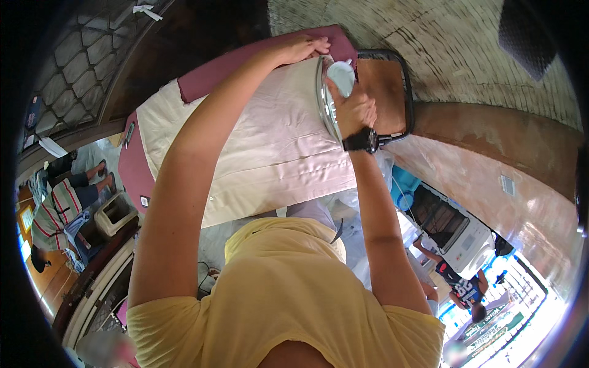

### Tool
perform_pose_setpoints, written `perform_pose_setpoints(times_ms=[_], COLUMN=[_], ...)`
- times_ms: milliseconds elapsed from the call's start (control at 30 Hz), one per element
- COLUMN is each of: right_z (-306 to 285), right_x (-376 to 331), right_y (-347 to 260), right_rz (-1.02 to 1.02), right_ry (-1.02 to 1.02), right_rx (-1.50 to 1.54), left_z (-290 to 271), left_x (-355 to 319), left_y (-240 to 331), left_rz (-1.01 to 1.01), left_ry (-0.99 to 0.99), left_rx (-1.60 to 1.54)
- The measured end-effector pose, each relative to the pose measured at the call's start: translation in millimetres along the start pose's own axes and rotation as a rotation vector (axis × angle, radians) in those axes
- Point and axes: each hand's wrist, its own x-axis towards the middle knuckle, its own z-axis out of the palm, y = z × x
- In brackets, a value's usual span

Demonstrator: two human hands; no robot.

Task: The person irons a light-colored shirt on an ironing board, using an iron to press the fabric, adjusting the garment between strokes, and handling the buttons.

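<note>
A cream cloth (264,132) with a seam and small buttons is spread over an ironing board with a maroon cover (245,69). At the right end of the cloth, my right hand (354,111) is closed round the handle of what looks like an iron, with a pale blue body (342,78) and a shiny silver rim. My fingers partly hide it. My left hand (310,48) rests on the far edge of the board near the iron's far end, its fingers stretched out and slightly bent. A black watch (362,142) is on my right wrist.
A brown rest panel (381,92) in a black frame extends from the board's right end. A small tool (129,134) lies on its left end. One person (64,208) is at the far left, another (464,287) at lower right beside a white appliance (469,248). Walls stand close behind.
</note>
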Motion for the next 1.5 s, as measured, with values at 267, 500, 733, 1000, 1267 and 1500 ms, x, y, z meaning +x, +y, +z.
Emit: perform_pose_setpoints(times_ms=[267, 500, 733, 1000, 1267, 1500], right_z=[8, -17, 4, 10, 20, 39], right_x=[47, 77, 95, 93, 77, 58], right_y=[-1, 42, -3, -25, -74, -131], right_rz=[-0.104, -0.406, -0.827, -0.908, -1.005, -1.075], right_ry=[-0.111, -0.501, -0.462, -0.469, -0.405, -0.473], right_rx=[0.001, 0.083, -0.065, 0.046, 0.158, 0.131], left_z=[10, 53, 10, -80, -118, -122], left_x=[-92, -116, -138, -252, -296, -302], left_y=[-24, -64, -67, -56, -81, -86], left_rz=[0.174, 0.243, 0.044, -0.312, -0.324, -0.459], left_ry=[0.562, 0.695, 0.640, 0.514, 0.419, 0.600], left_rx=[0.555, 0.502, 0.095, 0.847, 1.219, 1.017])
